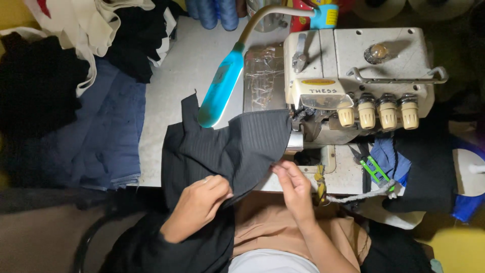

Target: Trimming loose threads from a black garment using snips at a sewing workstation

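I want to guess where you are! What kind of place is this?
Probably a sewing workshop. There is a sewing machine with four knobs, big thread spools behind it, piles of cloth, and both hands hold black fabric at the machine.

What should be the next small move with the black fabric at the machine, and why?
Probably slide the black striped fabric a little further right, into the overlock machine. Its right edge already lies at the presser area, the left hand grips the lower fold and the right hand pinches the edge beside it.
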